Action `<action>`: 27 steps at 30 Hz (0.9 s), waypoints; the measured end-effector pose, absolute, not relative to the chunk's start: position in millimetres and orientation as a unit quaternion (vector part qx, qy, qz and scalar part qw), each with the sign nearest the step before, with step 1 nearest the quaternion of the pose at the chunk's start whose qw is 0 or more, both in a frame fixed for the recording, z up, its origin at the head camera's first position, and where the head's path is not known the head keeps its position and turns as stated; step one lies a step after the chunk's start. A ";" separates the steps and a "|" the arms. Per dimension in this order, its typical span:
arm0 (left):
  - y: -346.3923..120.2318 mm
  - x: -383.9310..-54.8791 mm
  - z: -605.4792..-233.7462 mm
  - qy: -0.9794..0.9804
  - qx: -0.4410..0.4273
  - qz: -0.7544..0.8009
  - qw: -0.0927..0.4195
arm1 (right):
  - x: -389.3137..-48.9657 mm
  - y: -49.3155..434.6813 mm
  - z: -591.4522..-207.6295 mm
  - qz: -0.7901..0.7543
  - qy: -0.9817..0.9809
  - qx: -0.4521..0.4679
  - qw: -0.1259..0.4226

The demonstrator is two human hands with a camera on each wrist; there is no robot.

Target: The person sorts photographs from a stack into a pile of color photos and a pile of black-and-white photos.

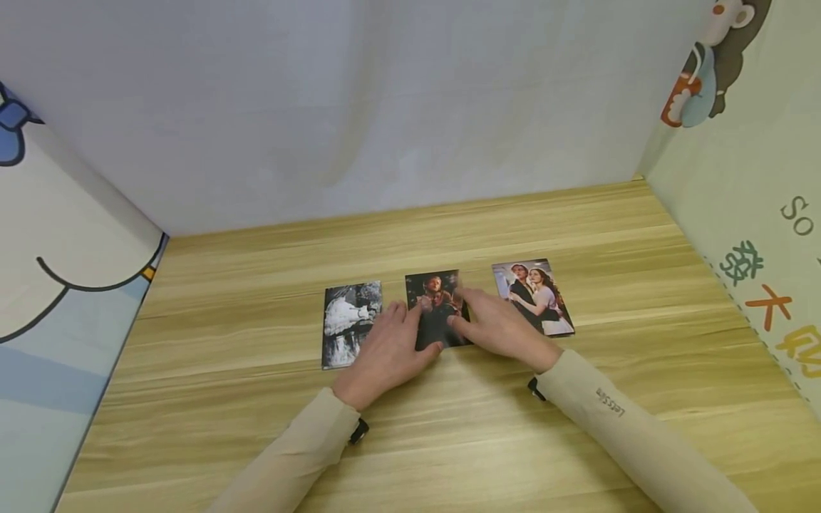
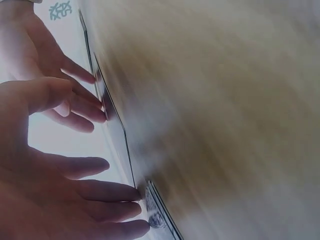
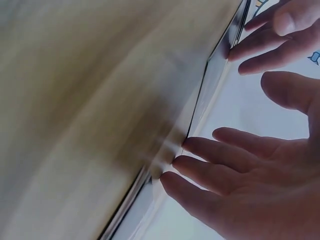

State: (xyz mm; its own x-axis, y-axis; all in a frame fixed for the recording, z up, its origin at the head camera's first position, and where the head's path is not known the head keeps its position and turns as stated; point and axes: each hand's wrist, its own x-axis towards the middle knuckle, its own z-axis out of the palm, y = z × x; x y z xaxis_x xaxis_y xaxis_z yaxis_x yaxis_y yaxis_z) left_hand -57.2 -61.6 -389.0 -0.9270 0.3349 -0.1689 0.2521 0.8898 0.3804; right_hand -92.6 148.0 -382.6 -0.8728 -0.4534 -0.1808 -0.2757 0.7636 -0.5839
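Note:
Three picture cards lie in a row on the wooden tabletop. Between my hands is the middle card (image 1: pixel 441 329), dark, with people on it. My left hand (image 1: pixel 388 353) has its fingertips at that card's left edge, its fingers fairly straight. From the other side my right hand (image 1: pixel 503 324) reaches the card's right part with extended fingers. The black-and-white card (image 1: pixel 346 324) sits partly under the left hand's outline in the head view. A colour card of a couple (image 1: pixel 537 296) lies right of the right hand. Both outer cards show some thickness in the wrist views.
A wood-grain table (image 1: pixel 244 313) spreads around the cards. Behind it rises a pale backdrop (image 1: pixel 256 128). Printed panels stand at both sides, the right panel (image 1: pixel 737 185) bearing a cartoon figure and lettering. A dark device (image 1: pixel 359 431) is on the left wrist.

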 end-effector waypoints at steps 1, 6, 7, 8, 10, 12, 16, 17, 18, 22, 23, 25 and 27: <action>-61.4 -57.2 -389.0 0.965 0.152 0.180 0.117 | -92.5 147.7 -382.5 -0.285 0.924 -0.196 0.161; -60.9 -57.8 -390.1 0.965 0.156 0.181 0.111 | -93.5 145.9 -381.3 -0.303 0.917 -0.189 0.177; -60.9 -58.0 -390.4 0.965 0.156 0.181 0.110 | -94.1 145.6 -381.0 -0.308 0.916 -0.185 0.181; -61.0 -58.1 -390.9 0.965 0.157 0.182 0.108 | -94.6 145.2 -380.6 -0.315 0.913 -0.180 0.187; -61.4 -58.1 -391.4 0.965 0.155 0.183 0.107 | -95.5 144.1 -379.5 -0.336 0.904 -0.172 0.198; -61.7 -57.9 -391.5 0.965 0.150 0.185 0.108 | -96.5 143.8 -379.7 -0.360 0.896 -0.162 0.202; -61.7 -57.6 -390.6 0.965 0.141 0.189 0.118 | -98.2 144.4 -380.5 -0.411 0.882 -0.138 0.184; -61.6 -57.6 -390.2 0.964 0.139 0.190 0.120 | -98.5 144.7 -380.8 -0.424 0.878 -0.130 0.179; -61.6 -57.6 -389.9 0.964 0.137 0.191 0.122 | -99.0 144.6 -380.9 -0.438 0.873 -0.122 0.175; -61.3 -57.7 -389.1 0.964 0.131 0.193 0.126 | -101.4 143.7 -381.4 -0.473 0.861 -0.100 0.161; -61.3 -57.7 -388.9 0.965 0.130 0.192 0.126 | -101.9 143.3 -381.4 -0.473 0.861 -0.099 0.155; -61.2 -57.5 -388.9 0.965 0.129 0.191 0.126 | -102.9 142.2 -381.9 -0.471 0.865 -0.099 0.140; -61.1 -57.3 -389.0 0.965 0.129 0.193 0.126 | -103.5 141.2 -381.9 -0.466 0.870 -0.099 0.129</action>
State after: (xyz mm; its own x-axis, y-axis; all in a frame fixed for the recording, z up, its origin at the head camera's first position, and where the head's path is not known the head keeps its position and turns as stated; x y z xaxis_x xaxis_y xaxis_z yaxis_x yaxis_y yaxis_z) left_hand -57.3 -61.1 -389.0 -0.9350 0.2973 -0.1935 0.2000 0.8924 0.4046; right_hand -103.5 141.2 -381.9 -0.9469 -0.2927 -0.1329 -0.0516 0.5463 -0.8360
